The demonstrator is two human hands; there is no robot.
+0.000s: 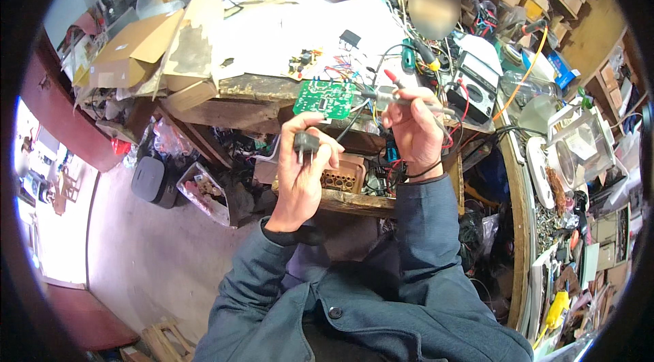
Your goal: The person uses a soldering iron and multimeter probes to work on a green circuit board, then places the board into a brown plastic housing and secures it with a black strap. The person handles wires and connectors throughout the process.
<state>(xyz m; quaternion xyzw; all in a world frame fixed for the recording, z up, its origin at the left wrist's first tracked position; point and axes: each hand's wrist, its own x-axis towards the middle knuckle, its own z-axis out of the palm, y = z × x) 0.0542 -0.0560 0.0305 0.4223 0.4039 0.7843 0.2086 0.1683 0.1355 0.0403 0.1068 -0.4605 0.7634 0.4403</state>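
And here's the green circuit board [321,100], right at the bench's near edge, just beyond your left hand [300,181], the index fingertip up against its near side. That left hand is curled around a black two-pin plug [306,144], prongs facing you; whether it also carries the board, I cannot tell. Over to the right, your right hand [417,132] is closed on a grey pen-shaped tool [428,106], tip leaning left toward the board's right edge; contact there can't be made out. Both forearms reach away from you, right wrist bent back, fingers pinched high. Farther right sits a black dial meter [475,93].
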